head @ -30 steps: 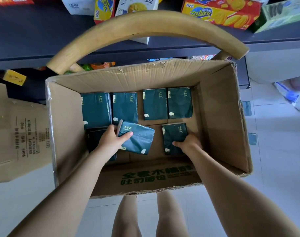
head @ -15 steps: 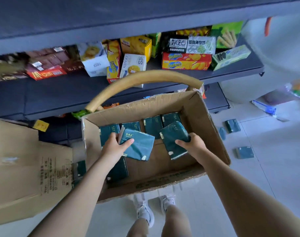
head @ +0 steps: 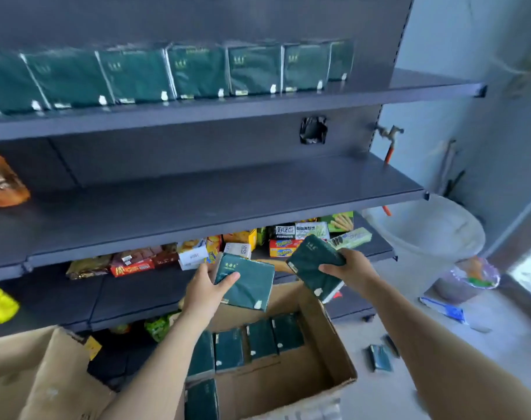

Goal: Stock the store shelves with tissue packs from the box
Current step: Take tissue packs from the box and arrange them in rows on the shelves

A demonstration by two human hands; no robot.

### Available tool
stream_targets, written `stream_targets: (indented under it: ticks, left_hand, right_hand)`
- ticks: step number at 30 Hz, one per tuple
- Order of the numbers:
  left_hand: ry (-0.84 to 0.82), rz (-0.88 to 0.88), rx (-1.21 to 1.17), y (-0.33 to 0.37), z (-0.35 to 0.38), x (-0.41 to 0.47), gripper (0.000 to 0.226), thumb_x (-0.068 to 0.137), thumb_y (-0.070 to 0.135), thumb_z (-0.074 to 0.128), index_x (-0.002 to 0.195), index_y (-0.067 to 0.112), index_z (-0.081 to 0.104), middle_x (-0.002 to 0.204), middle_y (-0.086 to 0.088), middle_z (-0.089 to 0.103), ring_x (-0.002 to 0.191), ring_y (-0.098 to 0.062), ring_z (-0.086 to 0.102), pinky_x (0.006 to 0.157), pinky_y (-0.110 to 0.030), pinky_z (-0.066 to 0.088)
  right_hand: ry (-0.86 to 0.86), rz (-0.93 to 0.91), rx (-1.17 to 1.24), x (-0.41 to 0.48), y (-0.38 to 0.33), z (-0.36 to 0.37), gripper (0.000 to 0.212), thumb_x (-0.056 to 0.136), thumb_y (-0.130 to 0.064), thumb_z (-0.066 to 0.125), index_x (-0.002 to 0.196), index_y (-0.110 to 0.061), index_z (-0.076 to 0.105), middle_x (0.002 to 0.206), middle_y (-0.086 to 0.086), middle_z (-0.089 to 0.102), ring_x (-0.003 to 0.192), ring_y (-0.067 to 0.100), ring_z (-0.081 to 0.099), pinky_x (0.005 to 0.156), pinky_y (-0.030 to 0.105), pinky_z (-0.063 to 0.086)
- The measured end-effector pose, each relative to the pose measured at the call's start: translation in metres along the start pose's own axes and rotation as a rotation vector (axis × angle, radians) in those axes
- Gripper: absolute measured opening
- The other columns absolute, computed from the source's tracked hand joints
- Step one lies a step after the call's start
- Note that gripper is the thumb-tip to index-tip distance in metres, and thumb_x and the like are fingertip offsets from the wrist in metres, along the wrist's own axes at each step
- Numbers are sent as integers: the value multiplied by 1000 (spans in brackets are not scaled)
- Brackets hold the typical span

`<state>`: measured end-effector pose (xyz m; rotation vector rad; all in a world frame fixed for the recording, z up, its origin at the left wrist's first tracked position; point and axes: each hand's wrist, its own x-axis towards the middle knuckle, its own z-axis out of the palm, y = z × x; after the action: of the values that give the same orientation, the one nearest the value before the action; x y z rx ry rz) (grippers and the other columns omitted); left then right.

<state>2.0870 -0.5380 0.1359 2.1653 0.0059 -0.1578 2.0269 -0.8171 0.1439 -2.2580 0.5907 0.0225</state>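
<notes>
Top shelf (head: 409, 93) already carries a row of tissue packs (head: 167, 74), upright; mid shelf (head: 227, 201) prob. next to fill. Left hand (head: 203, 294), fingers wrapped round a green pack (head: 246, 280), is above the box (head: 327, 344); several spare packs (head: 246, 344) lie inside. Right hand (head: 353, 269) grips a second pack (head: 312, 265), tilted. Stray packs (head: 379, 357) on floor (head: 440, 328), right. Approx. halfway, I'd judge.
</notes>
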Motion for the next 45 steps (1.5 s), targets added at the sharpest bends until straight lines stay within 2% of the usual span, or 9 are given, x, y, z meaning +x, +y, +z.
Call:
stream_targets:
  ticks: [3,6,9,18,25,28,34,37,45]
  left_hand:
    - [65,48,-23,43,-1,-28,42,83,39,69,105,9,50,97,-2,56,84,-18,52,58,-26,35]
    - [111,96,-43,84,3,-54,42,82,38,70,103,9,48,97,-3,56,89,-23,55,68,-32,39]
    - [148,146,-90,121,9,-79,38,82,37,71,102,13,48,94,1,57,88,-20,56,64,-29,42]
    - [252,295,-152,211,10,-112,32,83,35,69,101,15,51,93,4,58,87,-15,57,66,-28,46]
    - [249,376,-233,265,-5,-67,26,81,37,71,89,24,49,97,1,62,93,-21,62,84,-48,53]
    - [270,410,-235,287,-6,-33,29,82,38,70,95,20,51,100,-2,63,95,-22,61,85,-42,50]
    - [301,479,-266,324,-7,35,28,84,36,68,98,18,51,102,-4,62,96,-22,58,72,-22,42]
    - [291,497,-251,337,0,63,34,84,38,68,102,15,52,102,-6,62,96,-22,58,78,-32,44]
    - [410,471,-294,360,3,115,36,84,38,67,105,14,50,102,-3,61,94,-22,57,77,-34,44]
  right_hand:
    - [59,-44,-21,-12,-6,-51,27,82,-31,71,96,-12,58,87,5,62,75,20,55,55,24,40]
    - [105,-105,-42,-29,-7,-102,36,81,-32,72,106,-8,62,94,7,64,82,23,58,64,28,42]
    - [115,-174,-34,-44,-6,-150,31,82,-32,71,103,-12,62,90,3,64,76,19,56,55,23,40]
    - [158,-308,56,-48,-16,-247,31,82,-32,72,102,-12,60,87,2,63,79,19,58,63,25,45]
    - [182,-401,124,-1,-50,-285,20,80,-31,74,91,-18,63,77,-5,63,73,16,59,60,26,46]
    - [216,-418,146,29,-71,-296,16,79,-30,74,89,-22,64,76,-7,64,69,12,59,53,19,44]
    - [314,-464,104,91,-113,-313,39,76,-28,77,105,-19,52,90,-9,56,78,10,55,55,18,36]
    - [315,-491,48,118,-125,-321,38,79,-25,75,110,-18,55,94,-6,58,85,14,55,60,20,39]
    - [327,-560,-120,193,-159,-335,39,79,-27,74,114,-15,61,104,4,62,91,21,58,73,28,45]
